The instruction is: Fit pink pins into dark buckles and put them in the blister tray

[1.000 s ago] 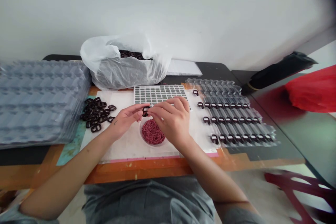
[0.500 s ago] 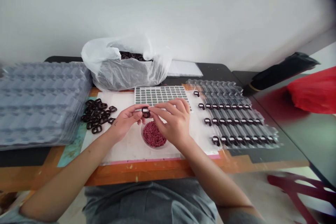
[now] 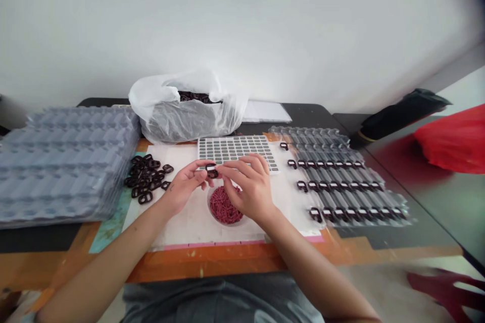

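Note:
My left hand (image 3: 186,186) pinches a small black buckle-like piece (image 3: 211,171) with a whitish rectangle on its upper face. The thumb and fingers of my right hand (image 3: 248,184) close on the right edge of that same piece; anything smaller between these fingertips is hidden. Below the hands sits a round clear dish (image 3: 212,218) of small dark-red, screw-like sticks (image 3: 226,206). Just behind the hands lies a white sheet (image 3: 232,147) bearing rows of grey rectangles. A loose pile of similar black pieces (image 3: 146,176) rests left of my left hand.
Stacked clear ridged plastic trays (image 3: 68,166) fill the left side. At right, another ridged tray (image 3: 329,174) carries rows of black pieces with white tops. A white plastic bag (image 3: 189,121) of black pieces stands behind. A black bundle (image 3: 403,113) and red bag (image 3: 454,141) are far right.
The whole view has shifted, so the table appears slightly lower. Both hands stay together at the black buckle-like piece, with little visible change in their grip.

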Tool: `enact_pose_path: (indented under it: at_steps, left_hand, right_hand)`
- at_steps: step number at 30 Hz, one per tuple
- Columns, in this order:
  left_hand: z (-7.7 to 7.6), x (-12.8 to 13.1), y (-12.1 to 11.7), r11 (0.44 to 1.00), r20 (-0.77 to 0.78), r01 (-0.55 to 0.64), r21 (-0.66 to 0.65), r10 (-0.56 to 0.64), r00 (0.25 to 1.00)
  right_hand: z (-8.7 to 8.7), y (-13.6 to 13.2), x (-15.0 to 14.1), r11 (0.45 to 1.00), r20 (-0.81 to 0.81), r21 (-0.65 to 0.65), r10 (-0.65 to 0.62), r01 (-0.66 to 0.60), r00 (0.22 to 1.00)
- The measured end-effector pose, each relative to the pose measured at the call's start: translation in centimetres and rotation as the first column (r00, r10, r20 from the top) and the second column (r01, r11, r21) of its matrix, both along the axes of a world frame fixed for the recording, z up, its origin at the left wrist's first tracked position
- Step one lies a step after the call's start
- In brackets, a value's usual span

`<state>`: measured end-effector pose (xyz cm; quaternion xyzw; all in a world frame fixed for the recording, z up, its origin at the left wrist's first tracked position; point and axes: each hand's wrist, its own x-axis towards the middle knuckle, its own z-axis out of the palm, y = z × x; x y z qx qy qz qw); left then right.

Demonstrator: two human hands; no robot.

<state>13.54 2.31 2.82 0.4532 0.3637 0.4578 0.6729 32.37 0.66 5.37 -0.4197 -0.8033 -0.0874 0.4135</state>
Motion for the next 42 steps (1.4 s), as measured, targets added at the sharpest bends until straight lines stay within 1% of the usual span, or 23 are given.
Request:
enact_pose_path:
  at_steps: [3,6,9,11,14,17,20,22,25,27,29,32,34,35,37,38,40,42]
  left_hand:
    - [-0.2,-0.1,0.1,1.0,-0.008,-0.003,0.011,0.003,1.0]
    - [-0.6,-0.2,0.2,0.999,-0.02,-0.006,0.037,0.006,1.0]
    - [-0.8,-0.2,0.3,0.998,-0.025,-0.013,0.059,0.014,1.0]
    - [-0.8,-0.2,0.3,0.998,-0.029,-0.016,0.067,0.017,0.999]
    - [-0.5,-0.1,0.3,0.998,-0.044,-0.013,0.062,0.016,0.999]
    - [-0.2,0.0,0.3,0.999,-0.049,-0.019,0.051,0.021,0.999]
    - [-0.1,-0.1,0.3,0.998,-0.057,-0.039,0.048,0.041,0.998]
    - [-0.1,-0.1,0.4,0.997,-0.072,-0.052,0.052,0.055,0.996]
    - [-0.1,-0.2,0.4,0.998,-0.081,-0.042,0.045,0.046,0.996]
    - [0.0,-0.2,0.3,0.999,-0.073,-0.027,0.033,0.03,0.997]
    - [0.3,-0.3,0.3,0.999,-0.065,-0.034,0.034,0.036,0.997]
    - [0.7,-0.6,0.4,0.994,-0.091,-0.09,0.066,0.096,0.991]
    - [0.9,-0.8,0.6,0.985,-0.115,-0.144,0.094,0.155,0.981]
    - [0.9,-0.9,0.7,0.98,-0.12,-0.171,0.104,0.183,0.976]
    - [0.8,-1.0,0.8,0.969,-0.114,-0.219,0.116,0.232,0.966]
    - [0.8,-1.1,0.9,0.964,-0.11,-0.239,0.12,0.252,0.961]
    - [0.5,-1.1,1.0,0.954,-0.106,-0.271,0.127,0.284,0.953]
    - [0.2,-1.2,1.2,0.947,-0.103,-0.292,0.136,0.307,0.946]
  right_hand:
    - [-0.1,0.0,-0.1,1.0,0.0,-0.012,0.01,-0.01,1.0]
    - [0.0,0.0,-0.2,0.998,-0.006,-0.052,0.029,-0.029,1.0]
    - [0.1,-0.1,-0.4,0.994,-0.053,-0.109,0.017,-0.022,0.998]
    - [0.1,-0.1,-0.4,0.993,-0.075,-0.116,0.013,-0.021,0.997]
    - [0.1,0.0,-0.4,0.996,-0.047,-0.087,0.027,-0.031,0.999]
    - [0.1,0.0,-0.3,0.996,-0.017,-0.084,0.023,-0.025,1.0]
    - [0.0,0.0,-0.3,0.998,-0.009,-0.031,0.045,-0.046,0.999]
    - [-0.2,0.1,-0.3,0.999,0.033,0.008,0.052,-0.053,0.998]
    - [-0.2,0.2,-0.2,1.0,0.126,0.019,0.021,-0.023,0.992]
    - [0.2,0.2,0.1,1.0,0.16,0.029,0.002,-0.007,0.987]
    - [1.0,0.1,0.9,0.999,0.158,0.047,-0.004,-0.004,0.987]
    - [2.3,0.3,3.6,0.997,0.122,0.081,-0.013,0.003,0.992]
    - [2.6,0.8,6.7,0.991,0.111,0.125,-0.054,0.04,0.992]
    - [2.5,1.1,8.6,0.986,0.117,0.148,-0.09,0.072,0.989]
    - [1.8,2.1,12.7,0.974,0.146,0.158,-0.188,0.165,0.971]
    - [1.3,2.7,14.7,0.963,0.171,0.132,-0.254,0.234,0.952]
    - [0.1,4.0,18.2,0.924,0.281,0.05,-0.377,0.379,0.882]
    - [-1.0,5.2,20.7,0.889,0.386,-0.013,-0.417,0.457,0.823]
